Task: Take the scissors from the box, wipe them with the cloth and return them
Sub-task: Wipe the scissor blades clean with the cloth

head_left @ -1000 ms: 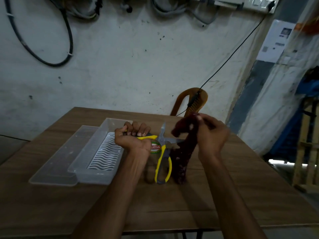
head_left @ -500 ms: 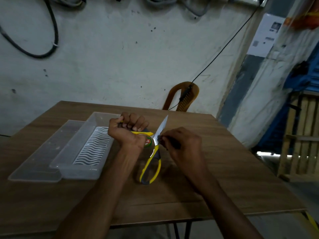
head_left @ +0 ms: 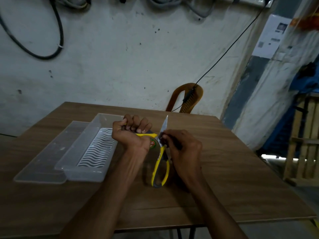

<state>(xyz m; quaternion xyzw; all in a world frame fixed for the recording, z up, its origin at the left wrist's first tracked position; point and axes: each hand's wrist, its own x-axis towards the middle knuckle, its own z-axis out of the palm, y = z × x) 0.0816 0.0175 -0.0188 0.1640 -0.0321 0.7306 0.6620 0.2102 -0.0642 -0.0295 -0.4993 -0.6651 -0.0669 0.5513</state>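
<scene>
The scissors [head_left: 159, 150] are held spread wide above the tabletop [head_left: 224, 169], yellow-and-grey handles, a round label at the pivot, one bright blade pointing up. The left hand [head_left: 131, 135] grips one handle, fingers curled round it. The right hand [head_left: 181, 149] pinches the dark cloth [head_left: 161, 135] against the blade's base; most of the cloth is hidden. The clear box [head_left: 84, 171] sits just left
</scene>
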